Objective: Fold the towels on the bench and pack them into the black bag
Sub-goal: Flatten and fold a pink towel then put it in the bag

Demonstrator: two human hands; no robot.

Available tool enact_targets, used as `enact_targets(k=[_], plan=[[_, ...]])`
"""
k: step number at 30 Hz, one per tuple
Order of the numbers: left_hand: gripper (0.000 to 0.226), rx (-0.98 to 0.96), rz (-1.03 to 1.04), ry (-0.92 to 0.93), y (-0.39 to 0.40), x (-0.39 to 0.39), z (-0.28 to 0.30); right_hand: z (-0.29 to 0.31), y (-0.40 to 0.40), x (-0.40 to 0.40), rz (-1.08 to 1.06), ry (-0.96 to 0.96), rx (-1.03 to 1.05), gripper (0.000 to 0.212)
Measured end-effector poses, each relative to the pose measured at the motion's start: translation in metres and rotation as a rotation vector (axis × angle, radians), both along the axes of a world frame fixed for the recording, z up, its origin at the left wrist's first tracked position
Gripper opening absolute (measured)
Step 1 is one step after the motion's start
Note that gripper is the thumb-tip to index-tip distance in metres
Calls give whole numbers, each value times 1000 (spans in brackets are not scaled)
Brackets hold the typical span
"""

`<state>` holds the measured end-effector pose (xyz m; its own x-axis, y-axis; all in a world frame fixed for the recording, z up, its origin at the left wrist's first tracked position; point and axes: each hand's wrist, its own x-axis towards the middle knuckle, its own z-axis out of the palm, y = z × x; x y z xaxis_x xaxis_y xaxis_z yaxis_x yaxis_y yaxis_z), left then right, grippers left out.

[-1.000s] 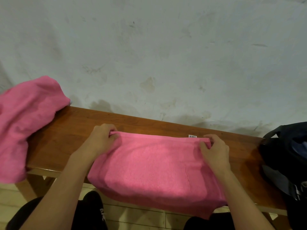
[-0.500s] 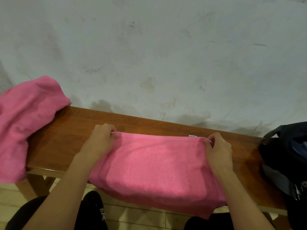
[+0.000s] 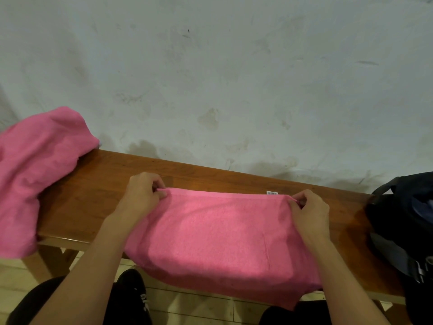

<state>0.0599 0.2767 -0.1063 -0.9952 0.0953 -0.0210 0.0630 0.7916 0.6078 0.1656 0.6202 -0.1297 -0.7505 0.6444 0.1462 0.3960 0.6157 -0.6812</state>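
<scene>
A pink towel [image 3: 222,233] lies across the middle of the wooden bench [image 3: 93,195], its near part hanging over the front edge. My left hand [image 3: 143,195] pinches its far left corner. My right hand [image 3: 309,212] pinches its far right corner, beside a small white label [image 3: 271,193]. A second pink towel [image 3: 35,170] lies crumpled over the bench's left end. The black bag [image 3: 403,221] sits on the bench at the right, a short way from my right hand.
A stained pale wall [image 3: 222,78] rises directly behind the bench. Below the front edge are a light tiled floor [image 3: 192,306], my dark trousers and a black shoe [image 3: 131,296]. Bare bench top lies between the two towels.
My right hand has slid right to the towel's far right corner, pulling the far edge straighter. The left hand keeps its pinch in place.
</scene>
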Motion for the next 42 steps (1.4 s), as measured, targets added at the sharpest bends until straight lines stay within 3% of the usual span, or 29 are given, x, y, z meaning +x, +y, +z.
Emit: enact_targets(k=[16, 25, 27, 30, 33, 38, 42], plan=[[15, 56, -60, -24, -3, 1, 5, 11, 0, 2, -31, 19, -69, 9], [14, 112, 65, 87, 1, 2, 0, 7, 4, 2, 10, 41, -30, 7], [23, 96, 59, 91, 3, 1, -4, 4, 4, 2, 61, 16, 29, 15], [15, 35, 35, 115, 6, -1, -7, 7, -4, 4, 117, -21, 265, 23], [14, 19, 25, 151, 10, 2, -3, 16, -29, 8, 90, 130, 419, 30], [15, 40, 46, 223, 3, 5, 6, 20, -30, 7, 24, 58, 140, 26], [16, 149, 84, 263, 7, 11, 23, 25, -13, 2, 10, 196, 54, 20]])
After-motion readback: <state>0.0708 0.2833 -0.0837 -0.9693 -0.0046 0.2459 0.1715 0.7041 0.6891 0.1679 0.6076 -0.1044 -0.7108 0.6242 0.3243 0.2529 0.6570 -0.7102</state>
